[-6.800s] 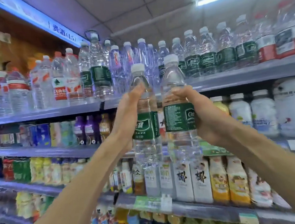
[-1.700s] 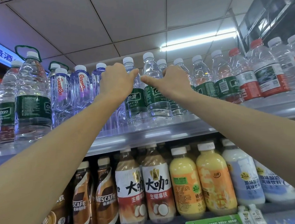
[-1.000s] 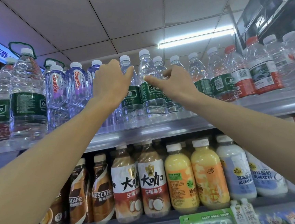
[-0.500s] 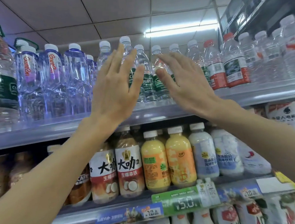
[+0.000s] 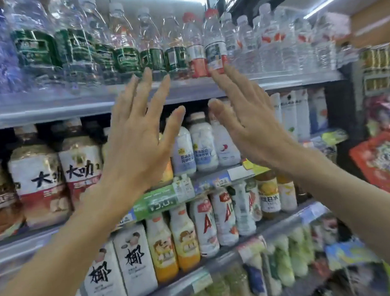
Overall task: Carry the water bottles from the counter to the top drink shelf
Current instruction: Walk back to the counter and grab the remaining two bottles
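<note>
Clear green-labelled water bottles [image 5: 126, 52] stand in a row on the top drink shelf [image 5: 44, 106], among other water bottles. My left hand [image 5: 138, 134] is raised in front of the shelf, fingers spread, holding nothing. Beside it, my right hand [image 5: 245, 119] is likewise spread and holds nothing. Both hands sit a little below the top shelf's front edge, apart from the bottles. The picture is blurred by motion.
Red-labelled water bottles [image 5: 213, 49] stand further right on the top shelf. Coffee and milk drinks [image 5: 80, 167] fill the second shelf, cartons and juice bottles [image 5: 133, 264] the third. Red snack bags [image 5: 388, 154] hang at the right.
Both hands have let go of the two green-labelled bottles, now on the top shelf, and drawn back down with fingers spread. The view has swung to the right and downward.
</note>
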The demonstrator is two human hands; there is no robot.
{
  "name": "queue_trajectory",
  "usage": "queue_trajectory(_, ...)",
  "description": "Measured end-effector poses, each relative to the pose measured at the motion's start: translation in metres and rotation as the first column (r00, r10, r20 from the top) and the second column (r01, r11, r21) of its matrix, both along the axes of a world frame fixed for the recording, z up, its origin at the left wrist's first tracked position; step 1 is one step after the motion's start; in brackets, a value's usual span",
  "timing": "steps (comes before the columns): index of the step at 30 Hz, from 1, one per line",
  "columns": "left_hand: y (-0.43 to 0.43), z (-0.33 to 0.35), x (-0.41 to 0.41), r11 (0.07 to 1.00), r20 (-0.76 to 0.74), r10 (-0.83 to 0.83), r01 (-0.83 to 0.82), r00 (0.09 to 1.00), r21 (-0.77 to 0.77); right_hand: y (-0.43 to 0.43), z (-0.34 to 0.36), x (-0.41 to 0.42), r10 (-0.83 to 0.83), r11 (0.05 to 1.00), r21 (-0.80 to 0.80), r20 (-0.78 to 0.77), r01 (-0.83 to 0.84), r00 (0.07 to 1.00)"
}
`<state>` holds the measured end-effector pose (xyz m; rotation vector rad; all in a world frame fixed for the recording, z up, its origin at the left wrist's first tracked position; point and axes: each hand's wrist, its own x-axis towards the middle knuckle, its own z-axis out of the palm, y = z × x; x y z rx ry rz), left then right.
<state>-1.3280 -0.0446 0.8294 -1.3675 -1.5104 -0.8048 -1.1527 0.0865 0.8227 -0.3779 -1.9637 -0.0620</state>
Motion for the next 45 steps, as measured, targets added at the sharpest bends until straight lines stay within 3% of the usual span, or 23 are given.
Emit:
queue_trajectory(9, 0.086, -0.090, 0.127, 0.899, 0.146, -0.373, 0.396, 0.916, -0.186, 0.019, -0.103, 0.146, -0.259, 0.939, -0.213, 0.085, 0.272, 0.962)
queue_trajectory(17, 0.175, -0.157, 0.293, 0.694, 0.275, -0.611, 0.670, 0.742, -0.264, 0.043, -0.172, 0.317, -0.505, 0.775, -0.314, 0.213, 0.548, 0.836)
queue_trajectory(23, 0.235, -0.201, 0.453, 0.475, 0.373, -0.754, 0.842, 0.540, -0.258, 0.050, -0.212, 0.469, -0.664, 0.592, -0.380, 0.270, 0.711, 0.698)
queue_trajectory(29, 0.267, -0.238, 0.592, 0.257, 0.441, -0.812, 0.913, 0.382, -0.318, 0.043, -0.254, 0.596, -0.794, 0.398, -0.421, 0.286, 0.815, 0.536)
queue_trajectory(34, 0.275, -0.275, 0.716, 0.021, 0.535, -0.816, 0.935, 0.220, -0.354, 0.022, -0.293, 0.688, -0.875, 0.146, -0.469, 0.350, 0.871, 0.335)
queue_trajectory(40, 0.271, -0.320, 0.831, -0.227, 0.643, -0.764, 0.909, 0.057, -0.350, -0.011, -0.334, 0.763, -0.904, -0.100, -0.595, 0.389, 0.797, 0.177)
queue_trajectory(45, 0.263, -0.385, 0.919, -0.483, 0.751, -0.656, 0.809, -0.079, -0.336, -0.045, -0.396, 0.818, -0.930, -0.246, -0.713, 0.364, 0.657, 0.047)
